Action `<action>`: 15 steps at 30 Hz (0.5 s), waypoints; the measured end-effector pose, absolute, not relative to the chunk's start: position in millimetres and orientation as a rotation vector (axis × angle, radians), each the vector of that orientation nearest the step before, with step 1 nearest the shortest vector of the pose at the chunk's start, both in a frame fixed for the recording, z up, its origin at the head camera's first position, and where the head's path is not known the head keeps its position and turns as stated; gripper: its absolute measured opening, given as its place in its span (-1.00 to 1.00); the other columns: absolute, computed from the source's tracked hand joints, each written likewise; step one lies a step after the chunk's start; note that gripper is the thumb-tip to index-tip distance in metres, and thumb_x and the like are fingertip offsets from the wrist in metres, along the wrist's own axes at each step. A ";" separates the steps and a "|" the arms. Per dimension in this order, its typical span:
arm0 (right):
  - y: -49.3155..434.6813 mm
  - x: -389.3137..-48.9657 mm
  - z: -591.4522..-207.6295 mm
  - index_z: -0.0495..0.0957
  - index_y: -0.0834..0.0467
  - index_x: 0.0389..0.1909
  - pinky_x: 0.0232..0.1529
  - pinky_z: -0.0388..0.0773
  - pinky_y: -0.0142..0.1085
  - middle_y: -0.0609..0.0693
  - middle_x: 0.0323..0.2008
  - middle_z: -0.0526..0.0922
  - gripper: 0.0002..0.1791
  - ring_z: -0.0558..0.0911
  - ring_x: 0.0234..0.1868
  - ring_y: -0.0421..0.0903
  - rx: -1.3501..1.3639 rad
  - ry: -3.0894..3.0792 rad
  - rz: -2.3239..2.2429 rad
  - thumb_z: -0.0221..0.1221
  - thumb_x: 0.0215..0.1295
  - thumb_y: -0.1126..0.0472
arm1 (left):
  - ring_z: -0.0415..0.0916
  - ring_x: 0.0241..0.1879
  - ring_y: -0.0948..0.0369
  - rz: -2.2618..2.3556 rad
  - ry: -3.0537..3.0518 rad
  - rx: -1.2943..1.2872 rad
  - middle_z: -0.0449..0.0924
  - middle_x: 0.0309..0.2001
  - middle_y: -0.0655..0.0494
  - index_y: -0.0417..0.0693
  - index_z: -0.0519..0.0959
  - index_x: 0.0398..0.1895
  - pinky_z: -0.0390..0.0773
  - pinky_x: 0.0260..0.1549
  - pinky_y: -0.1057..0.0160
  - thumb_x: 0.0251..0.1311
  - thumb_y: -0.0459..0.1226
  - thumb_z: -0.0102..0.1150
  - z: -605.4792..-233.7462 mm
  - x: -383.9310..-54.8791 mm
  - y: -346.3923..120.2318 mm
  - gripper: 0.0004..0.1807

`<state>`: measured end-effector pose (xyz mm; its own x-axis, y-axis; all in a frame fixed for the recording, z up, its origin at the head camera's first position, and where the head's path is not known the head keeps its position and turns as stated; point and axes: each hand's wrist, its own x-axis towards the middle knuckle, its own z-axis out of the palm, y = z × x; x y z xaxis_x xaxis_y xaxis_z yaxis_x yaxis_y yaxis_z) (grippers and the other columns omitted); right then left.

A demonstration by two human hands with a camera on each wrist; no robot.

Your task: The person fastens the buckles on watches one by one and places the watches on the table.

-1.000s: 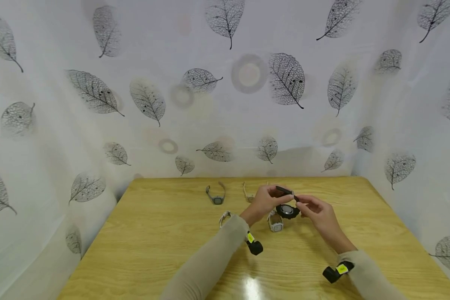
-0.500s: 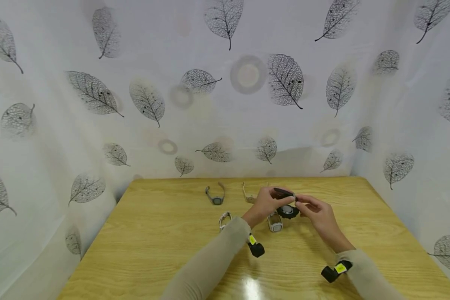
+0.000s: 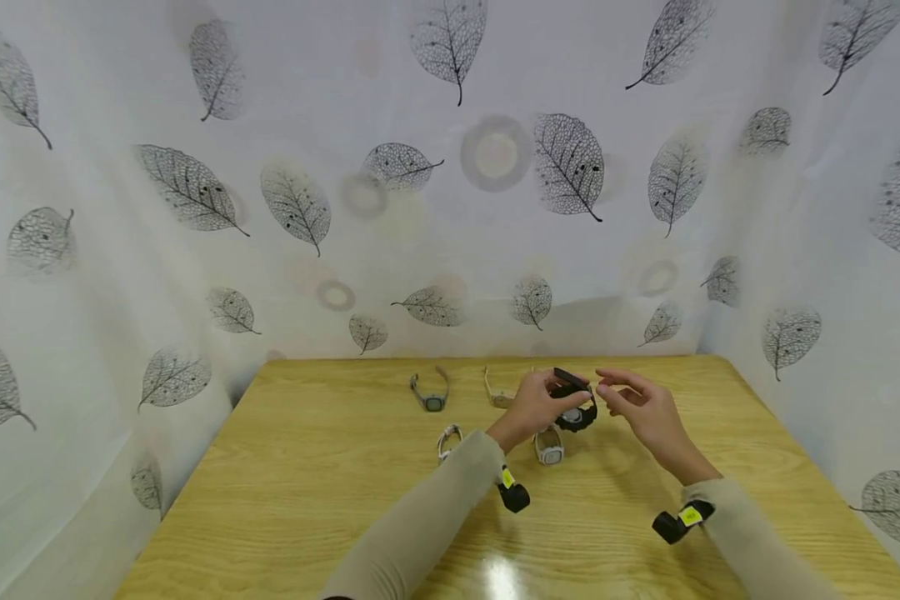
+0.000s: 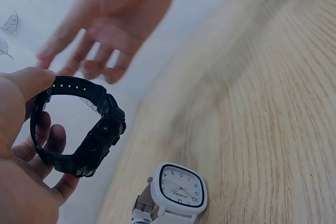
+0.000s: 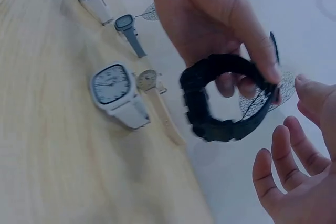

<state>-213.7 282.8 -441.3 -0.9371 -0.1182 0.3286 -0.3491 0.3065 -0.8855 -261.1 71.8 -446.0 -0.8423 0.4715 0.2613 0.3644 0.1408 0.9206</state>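
The right hand point(image 3: 648, 417) has drawn back from the black watch point(image 4: 100, 140), whose strap it was touching half a second ago; the watch has tilted a little in the left hand point(image 3: 532, 408), so its ring shows more.

Behind everything hangs a pale curtain point(image 3: 435, 242) printed with dark leaves and soft rings. In front of it stands a light wooden table point(image 3: 322, 483), its far edge near the curtain's foot. Two beige sleeves point(image 3: 427, 517) reach in over it.

The left hand pinches the black watch's strap between thumb and fingers. The right hand is just beside it, its fingers parted and gently bent, with a small gap to the strap and nothing in its grasp.

The black watch is up off the table in the left hand, its strap bent round into a ring, the strap's tip sticking out past the thumb. Near it on the table is a white square watch point(image 4: 181, 184), face tipped upward. Another white watch point(image 3: 450, 433) is partly hidden by the left sleeve. Farther back, a grey watch point(image 3: 434, 403) sits at the left, and a slim tan watch point(image 5: 148, 80) lies between it and the black one.
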 end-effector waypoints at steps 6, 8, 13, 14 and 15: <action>280.5 -225.0 -418.5 0.56 0.13 0.32 -0.33 0.62 -0.28 0.17 0.04 0.61 -0.55 0.67 -0.29 -0.13 0.474 -2.533 1.455 0.23 0.51 0.05 | 0.56 -0.37 0.37 1.683 2.447 0.872 0.68 -0.20 0.28 0.03 0.75 -0.05 0.59 -0.44 0.39 0.34 -0.09 0.37 -445.0 -261.7 73.7 -0.77; 278.6 -227.7 -413.5 0.57 0.12 0.32 -0.36 0.60 -0.26 0.15 0.04 0.62 -0.53 0.68 -0.27 -0.09 0.497 -2.582 1.394 0.25 0.49 0.03 | 0.54 -0.35 0.39 1.658 2.481 0.870 0.68 -0.18 0.25 0.00 0.74 -0.08 0.59 -0.42 0.41 0.34 -0.10 0.36 -445.4 -262.2 74.5 -0.78; 272.8 -232.9 -408.4 0.58 0.10 0.30 -0.37 0.59 -0.24 0.15 0.01 0.62 -0.55 0.69 -0.21 0.00 0.596 -2.640 1.320 0.27 0.47 0.05 | 0.51 -0.35 0.41 1.622 2.519 0.889 0.66 -0.18 0.20 -0.06 0.72 -0.11 0.56 -0.42 0.44 0.36 -0.11 0.35 -446.4 -262.8 75.7 -0.77; 271.6 -233.6 -407.8 0.59 0.11 0.30 -0.37 0.59 -0.24 0.15 0.00 0.62 -0.55 0.68 -0.22 0.00 0.612 -2.645 1.308 0.27 0.47 0.06 | 0.49 -0.39 0.41 1.617 2.522 0.894 0.65 -0.21 0.20 -0.07 0.71 -0.13 0.53 -0.46 0.45 0.36 -0.11 0.34 -446.9 -262.9 75.9 -0.78; 270.5 -234.0 -407.0 0.59 0.11 0.29 -0.38 0.58 -0.25 0.14 -0.01 0.62 -0.56 0.67 -0.23 0.00 0.626 -2.650 1.301 0.27 0.47 0.07 | 0.46 -0.43 0.39 1.612 2.527 0.898 0.63 -0.25 0.20 -0.07 0.70 -0.16 0.50 -0.49 0.45 0.37 -0.11 0.34 -447.4 -263.0 76.1 -0.78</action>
<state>-234.0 270.5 -407.0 -0.9066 -0.3096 0.2868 -0.4163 0.5442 -0.7284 -263.0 76.1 -447.4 -0.8351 0.4700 0.2858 0.4574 0.3047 0.8354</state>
